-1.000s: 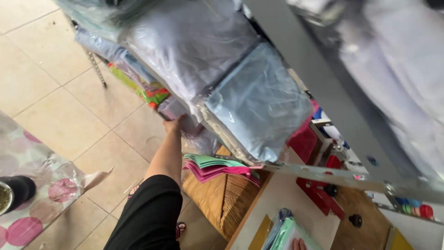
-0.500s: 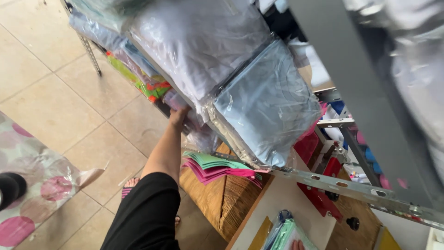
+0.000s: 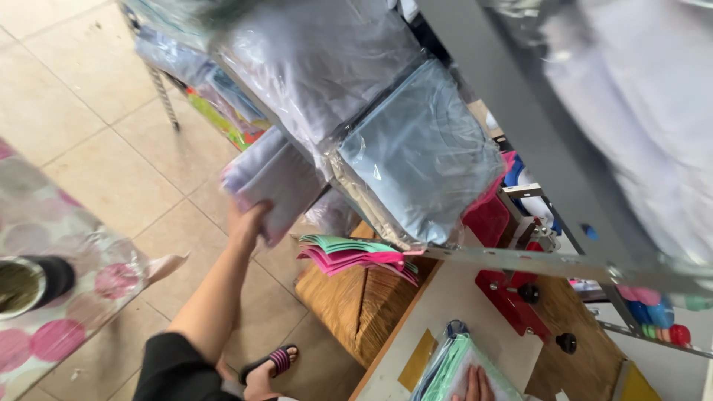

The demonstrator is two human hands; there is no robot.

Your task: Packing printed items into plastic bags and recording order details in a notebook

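My left hand (image 3: pixel 249 223) reaches up from a black sleeve and grips a pale lilac folded fabric packet (image 3: pixel 271 178) at its lower end. The packet sticks out from under the plastic-wrapped grey-blue fabric bundles (image 3: pixel 420 152) stacked on a metal shelf (image 3: pixel 520 256). Only the fingertips of my right hand (image 3: pixel 475 385) show at the bottom edge. They rest flat on a green fabric packet (image 3: pixel 445 367) lying on a white tabletop (image 3: pixel 453 301).
A wicker basket (image 3: pixel 356 297) topped with pink and green folded sheets (image 3: pixel 349 252) stands below the shelf. At left is a table with a pink-dotted cover (image 3: pixel 52 252) and a dark cup (image 3: pixel 26 282). My sandalled foot (image 3: pixel 271 364) is on the tiled floor (image 3: pixel 89 148). A red device (image 3: pixel 520 297) sits at right.
My left hand has drawn the lilac packet out from under the shelf stack, down and to the left. The view has moved closer to the shelf.
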